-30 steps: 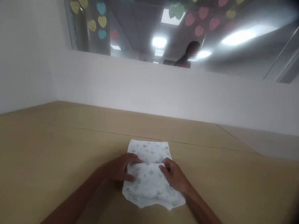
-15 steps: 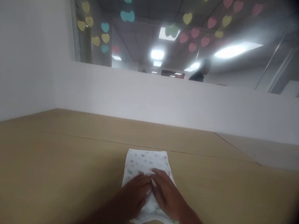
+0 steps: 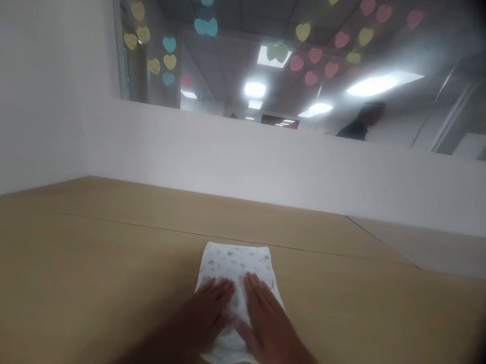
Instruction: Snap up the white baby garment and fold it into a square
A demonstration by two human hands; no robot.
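Note:
A white cloth (image 3: 238,261) with small scattered prints lies flat on the wooden table, its near edge curved inward. I cannot make out whether it is a garment or another kind of cloth item. My left hand (image 3: 210,306) rests on its left half, fingers stretched forward. On the right half lies my right hand (image 3: 262,315), also flat, with its thumb pointing inward toward the left one. Between the two hands a strip of the cloth shows. Both palms hide the parts beneath them.
The light wooden table (image 3: 77,260) has a thin seam running behind the cloth. Beyond it rises a white wall (image 3: 220,153) with a window (image 3: 234,55) bearing several heart-shaped paper notes. A person (image 3: 359,123) is visible through or reflected in the glass.
My hands were close together over the middle of the cloth; now they have spread apart sideways and lie flat. The person in the glass has shifted to the right.

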